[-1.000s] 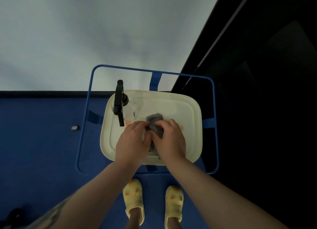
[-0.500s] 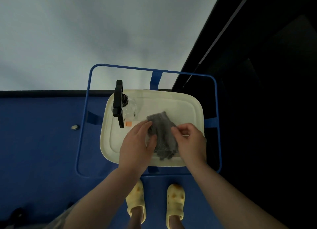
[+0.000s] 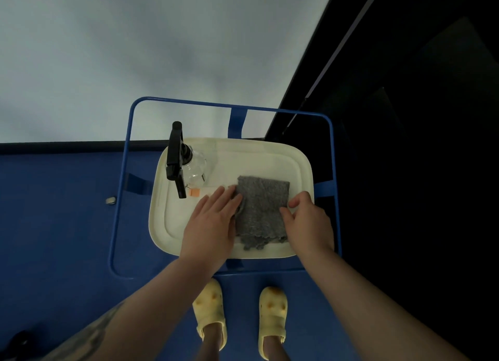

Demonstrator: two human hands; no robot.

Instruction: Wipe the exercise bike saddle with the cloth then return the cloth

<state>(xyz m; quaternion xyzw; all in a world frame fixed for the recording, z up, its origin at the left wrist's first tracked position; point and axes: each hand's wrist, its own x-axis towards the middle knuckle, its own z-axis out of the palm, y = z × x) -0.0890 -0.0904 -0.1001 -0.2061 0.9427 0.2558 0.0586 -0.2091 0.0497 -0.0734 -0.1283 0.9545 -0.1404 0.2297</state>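
A grey cloth (image 3: pixel 262 209) lies spread flat in the right half of a cream tray (image 3: pixel 302 158). My left hand (image 3: pixel 213 223) rests palm down on the tray, its fingers apart and its fingertips over the cloth's left edge. My right hand (image 3: pixel 307 223) pinches the cloth's right edge between thumb and fingers. The exercise bike saddle is not in view.
A clear spray bottle with a black trigger head (image 3: pixel 189 160) stands at the tray's back left, a small orange tag (image 3: pixel 195 192) beside it. The tray sits in a blue metal frame (image 3: pixel 118 198) over blue floor. A dark wall is at right. My yellow shoes (image 3: pixel 271 314) are below.
The cloth was bunched between both hands; my hands moved apart, the right one going right, and the cloth now lies opened out flat on the tray.
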